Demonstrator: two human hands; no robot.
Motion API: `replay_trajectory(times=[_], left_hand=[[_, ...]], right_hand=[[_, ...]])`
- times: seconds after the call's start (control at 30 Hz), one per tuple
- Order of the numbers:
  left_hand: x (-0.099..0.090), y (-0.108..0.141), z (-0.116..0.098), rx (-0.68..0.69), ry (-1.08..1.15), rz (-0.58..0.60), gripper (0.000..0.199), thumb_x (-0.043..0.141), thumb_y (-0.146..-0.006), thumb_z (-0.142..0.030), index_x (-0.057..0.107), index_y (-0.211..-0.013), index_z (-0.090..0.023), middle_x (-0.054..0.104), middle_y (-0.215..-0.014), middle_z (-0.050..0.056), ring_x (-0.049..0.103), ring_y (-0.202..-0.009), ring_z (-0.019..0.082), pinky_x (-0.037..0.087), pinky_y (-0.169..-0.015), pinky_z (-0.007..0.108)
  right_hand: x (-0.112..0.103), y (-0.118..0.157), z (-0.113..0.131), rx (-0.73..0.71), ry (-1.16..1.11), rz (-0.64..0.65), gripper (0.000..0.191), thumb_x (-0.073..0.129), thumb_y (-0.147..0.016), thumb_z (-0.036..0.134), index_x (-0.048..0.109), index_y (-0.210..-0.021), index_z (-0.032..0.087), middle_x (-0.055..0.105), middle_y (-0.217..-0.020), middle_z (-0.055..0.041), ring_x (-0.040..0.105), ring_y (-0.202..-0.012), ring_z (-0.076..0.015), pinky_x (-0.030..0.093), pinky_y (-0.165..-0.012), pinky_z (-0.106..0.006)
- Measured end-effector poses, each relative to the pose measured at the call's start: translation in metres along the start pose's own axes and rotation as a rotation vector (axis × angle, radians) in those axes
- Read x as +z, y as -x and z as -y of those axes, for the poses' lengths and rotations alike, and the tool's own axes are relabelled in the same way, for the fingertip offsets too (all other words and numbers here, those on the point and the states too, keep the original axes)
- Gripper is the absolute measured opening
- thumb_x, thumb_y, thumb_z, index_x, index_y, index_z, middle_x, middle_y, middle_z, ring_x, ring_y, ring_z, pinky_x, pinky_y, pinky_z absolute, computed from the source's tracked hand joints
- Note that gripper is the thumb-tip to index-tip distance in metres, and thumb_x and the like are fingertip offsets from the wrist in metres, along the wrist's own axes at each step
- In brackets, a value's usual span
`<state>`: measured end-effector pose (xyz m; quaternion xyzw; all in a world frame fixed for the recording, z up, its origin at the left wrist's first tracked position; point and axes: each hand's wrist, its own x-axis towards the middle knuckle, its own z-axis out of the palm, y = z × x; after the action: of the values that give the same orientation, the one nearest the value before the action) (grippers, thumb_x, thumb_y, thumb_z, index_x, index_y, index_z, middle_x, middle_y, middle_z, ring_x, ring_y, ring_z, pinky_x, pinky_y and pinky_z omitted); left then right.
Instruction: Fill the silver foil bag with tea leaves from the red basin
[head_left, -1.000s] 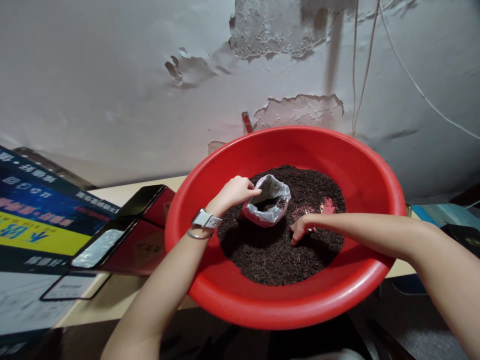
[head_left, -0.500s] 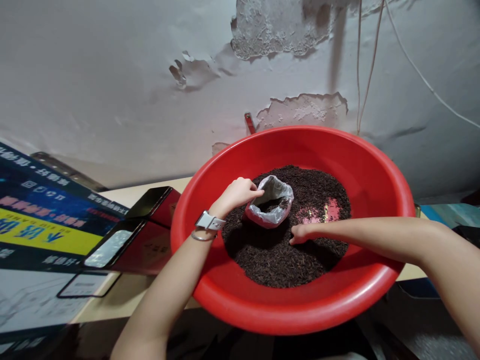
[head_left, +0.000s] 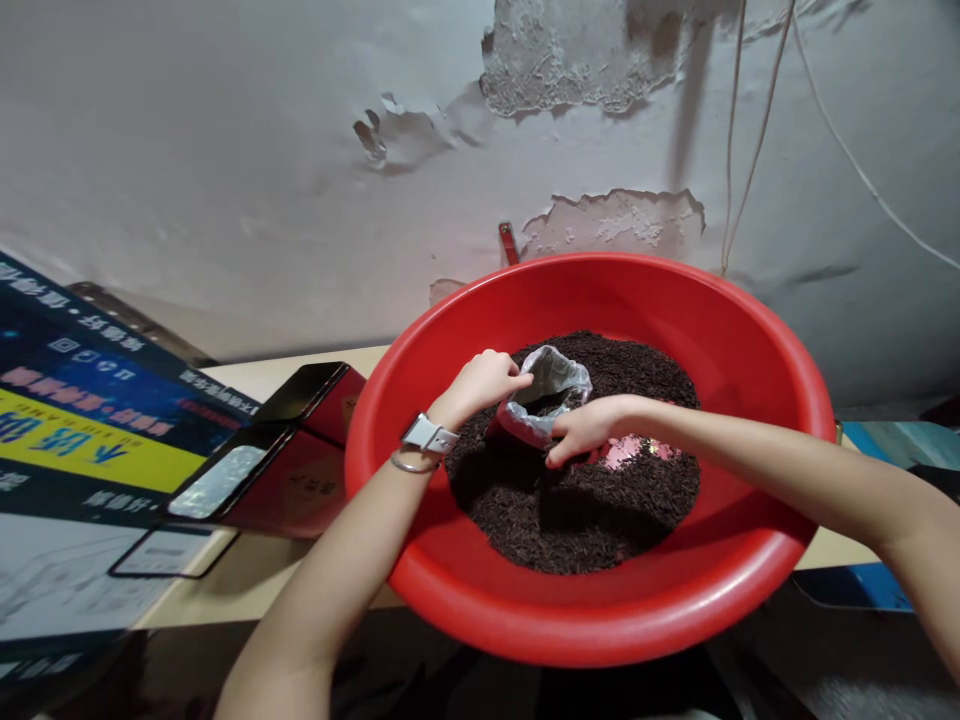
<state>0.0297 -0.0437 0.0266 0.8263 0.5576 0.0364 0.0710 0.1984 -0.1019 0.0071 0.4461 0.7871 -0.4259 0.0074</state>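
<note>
A wide red plastic basin (head_left: 765, 370) holds a bed of dark, loose tea leaves (head_left: 585, 540). Inside it stands a silvery-lined bag (head_left: 559, 372), its mouth open and some of the leaves within. My left hand (head_left: 487, 385), with a white watch and a bangle on the wrist, pinches the bag's left rim. Against the near right side of the bag is my right hand (head_left: 592, 428), fingers curled round a clump of leaves mostly hidden under the palm. A few bits hang or fall below the fingertips.
Left of the basin, a dark red box with a black lid (head_left: 307, 475) stands on the pale table (head_left: 244, 590). A large printed carton (head_left: 82, 420) fills the far left. Behind is a peeling wall (head_left: 285, 200) with hanging cords (head_left: 739, 150).
My right hand has risen from the leaves and moved left to the bag's near rim, with leaves in its fingers. My left hand keeps its hold on the bag. The view has shifted slightly.
</note>
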Motion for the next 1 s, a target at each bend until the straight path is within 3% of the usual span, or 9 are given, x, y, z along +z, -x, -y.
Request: replay_trajectory(times=[0.1,0.27,0.33,0.4,0.5,0.6,0.8,0.9,1.0], left_hand=[[0.001,-0.001,-0.001,0.013,-0.007,0.012,0.036,0.050,-0.077,-0.041,0.058,-0.053,-0.016,0.052,-0.048,0.003,0.040,-0.049,0.013,0.024,-0.051,0.027],[-0.001,0.005,-0.010,0.030,0.007,0.036,0.035,0.051,-0.077,-0.040,0.063,-0.057,-0.014,0.058,-0.053,0.005,0.048,-0.053,0.014,0.026,-0.052,0.025],[-0.001,0.006,-0.012,0.030,-0.012,0.030,0.034,0.050,-0.077,-0.039,0.064,-0.059,-0.014,0.059,-0.054,0.006,0.049,-0.054,0.014,0.026,-0.052,0.025],[-0.002,0.007,-0.013,0.032,-0.026,0.028,0.034,0.050,-0.078,-0.038,0.065,-0.060,-0.014,0.059,-0.054,0.006,0.049,-0.054,0.014,0.027,-0.053,0.025],[-0.002,0.007,-0.012,0.036,-0.030,0.031,0.035,0.050,-0.079,-0.038,0.065,-0.060,-0.013,0.060,-0.055,0.006,0.049,-0.054,0.014,0.027,-0.053,0.025],[-0.001,0.005,-0.011,0.031,-0.033,0.036,0.034,0.050,-0.078,-0.038,0.065,-0.059,-0.014,0.060,-0.055,0.006,0.049,-0.054,0.014,0.027,-0.053,0.025],[0.000,0.003,-0.003,0.033,-0.007,0.019,0.037,0.050,-0.077,-0.042,0.062,-0.055,-0.015,0.056,-0.051,0.005,0.046,-0.051,0.014,0.028,-0.053,0.025],[0.000,0.003,-0.001,0.032,0.001,0.007,0.038,0.051,-0.075,-0.044,0.059,-0.051,-0.016,0.052,-0.048,0.004,0.041,-0.049,0.013,0.027,-0.052,0.026],[0.000,0.002,0.002,0.028,0.012,0.012,0.037,0.052,-0.074,-0.043,0.056,-0.049,-0.016,0.048,-0.046,0.002,0.038,-0.048,0.012,0.026,-0.051,0.026]], right_hand=[[-0.018,0.003,0.003,0.017,-0.297,0.146,0.017,0.056,-0.081,0.028,0.051,-0.070,0.016,0.043,-0.055,0.0055,0.036,-0.042,-0.0046,0.027,-0.037,-0.017],[-0.017,-0.013,-0.003,-0.033,-0.631,-0.431,0.015,0.046,-0.090,0.029,0.051,-0.081,0.018,0.044,-0.060,0.0049,0.038,-0.045,-0.0055,0.028,-0.039,-0.016],[-0.010,-0.022,-0.007,-0.017,-0.675,-0.529,0.017,0.045,-0.091,0.030,0.055,-0.085,0.018,0.052,-0.067,0.0021,0.046,-0.054,-0.0079,0.037,-0.046,-0.017],[-0.004,-0.028,-0.009,-0.001,-0.687,-0.525,0.024,0.043,-0.092,0.034,0.060,-0.088,0.018,0.061,-0.077,-0.0014,0.056,-0.069,-0.0119,0.046,-0.061,-0.021],[-0.001,-0.029,-0.008,-0.060,-0.608,-0.467,0.035,0.038,-0.094,0.039,0.064,-0.089,0.017,0.067,-0.091,-0.0047,0.059,-0.091,-0.0160,0.046,-0.086,-0.028],[-0.007,-0.024,-0.008,-0.144,-0.460,-0.488,0.039,0.038,-0.094,0.042,0.067,-0.091,0.017,0.069,-0.099,-0.0052,0.059,-0.099,-0.0177,0.041,-0.094,-0.032],[-0.043,-0.027,-0.030,0.081,-0.150,-0.769,0.038,0.037,-0.094,0.034,0.069,-0.087,0.013,0.070,-0.096,-0.0105,0.063,-0.089,-0.0187,0.044,-0.082,-0.027],[-0.044,-0.026,-0.043,0.268,0.034,-0.687,0.022,0.051,-0.084,0.023,0.069,-0.082,0.011,0.070,-0.092,-0.0127,0.064,-0.087,-0.0210,0.046,-0.077,-0.027],[-0.019,-0.005,-0.052,0.317,0.027,-0.637,0.018,0.059,-0.079,0.026,0.070,-0.080,0.012,0.070,-0.082,-0.0102,0.065,-0.077,-0.0196,0.048,-0.069,-0.026]])
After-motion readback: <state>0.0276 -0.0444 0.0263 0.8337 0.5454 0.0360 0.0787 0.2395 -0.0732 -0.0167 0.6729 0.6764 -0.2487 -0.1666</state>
